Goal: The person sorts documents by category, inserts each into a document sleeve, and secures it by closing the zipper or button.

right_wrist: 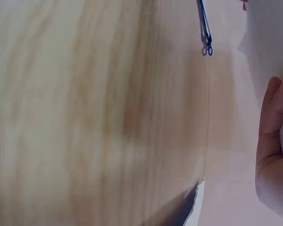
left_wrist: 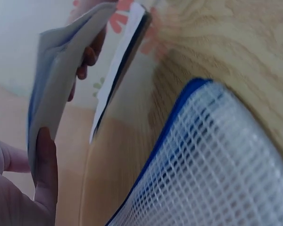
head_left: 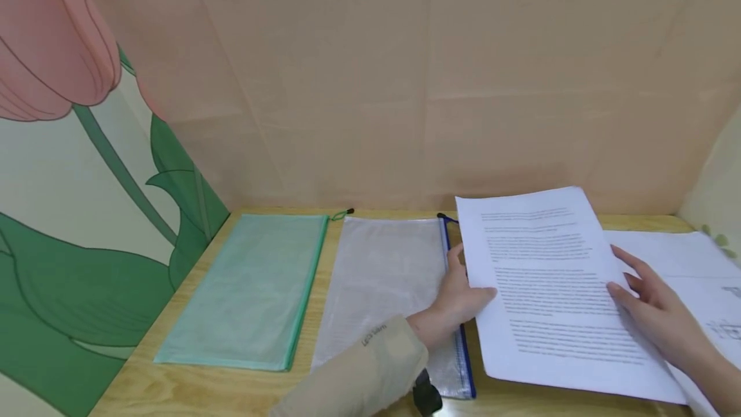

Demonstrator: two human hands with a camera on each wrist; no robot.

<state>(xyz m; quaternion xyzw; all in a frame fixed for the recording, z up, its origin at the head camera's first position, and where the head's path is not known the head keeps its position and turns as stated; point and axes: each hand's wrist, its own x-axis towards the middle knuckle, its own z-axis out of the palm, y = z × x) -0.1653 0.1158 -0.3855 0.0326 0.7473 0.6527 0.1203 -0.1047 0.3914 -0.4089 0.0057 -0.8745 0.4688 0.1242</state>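
A sheaf of printed white sheets is held tilted above the wooden table. My left hand pinches its left edge, thumb across the front and fingers behind. On the opposite edge my right hand grips the sheets, with the thumb on the printed side. In the left wrist view the sheaf appears edge-on and slightly bent between both hands. A clear mesh zip pouch with a blue zipper lies flat beneath my left forearm. That mesh pouch fills the lower right of the left wrist view.
A green zip pouch lies flat on the left of the wooden table. More white paper lies at the right, partly behind my right hand. A beige wall covering rises behind the table, beside a tulip-patterned panel.
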